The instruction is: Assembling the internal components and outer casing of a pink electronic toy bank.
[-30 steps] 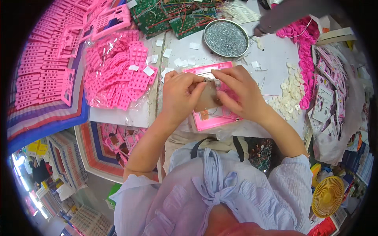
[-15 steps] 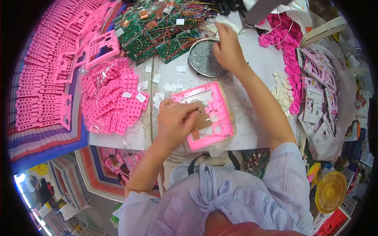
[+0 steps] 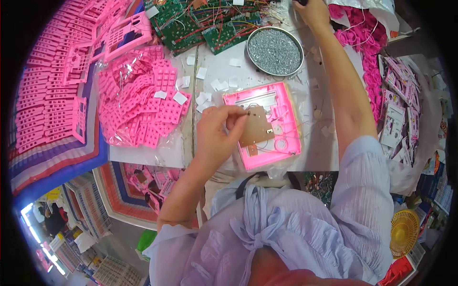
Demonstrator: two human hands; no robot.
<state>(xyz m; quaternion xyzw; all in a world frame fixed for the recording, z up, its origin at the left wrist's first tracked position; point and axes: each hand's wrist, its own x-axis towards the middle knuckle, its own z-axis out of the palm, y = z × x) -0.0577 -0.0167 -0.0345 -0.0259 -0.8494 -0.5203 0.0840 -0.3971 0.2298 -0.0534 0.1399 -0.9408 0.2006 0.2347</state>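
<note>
My left hand point(image 3: 220, 131) is over the left side of a pink plastic casing point(image 3: 289, 114), thumb and forefinger pinched at the upper left corner of a brown circuit board point(image 3: 257, 128). Whatever tiny piece is between those fingertips is too small to make out. The board lies inside the casing, with thin wires and a round white part beside it. At the top edge my right hand point(image 3: 315, 14) is closed around a dark object point(image 3: 300, 2), mostly cut off by the frame. A round metal dish point(image 3: 275, 51) of small silver screws stands between the casing and the right hand.
Green circuit boards point(image 3: 183, 31) with wires are heaped at the back. A clear bag of pink keypads point(image 3: 138, 102) and stacked pink frames point(image 3: 52, 90) are on the left. Pink cords point(image 3: 367, 52) and a bag of printed parts point(image 3: 398, 109) lie right. White paper bits point(image 3: 201, 73) are scattered about.
My right hand has moved from beside the screw dish up to the top edge and closed on the dark object. The left hand stays pinched at the board's corner. The whole view has shifted.
</note>
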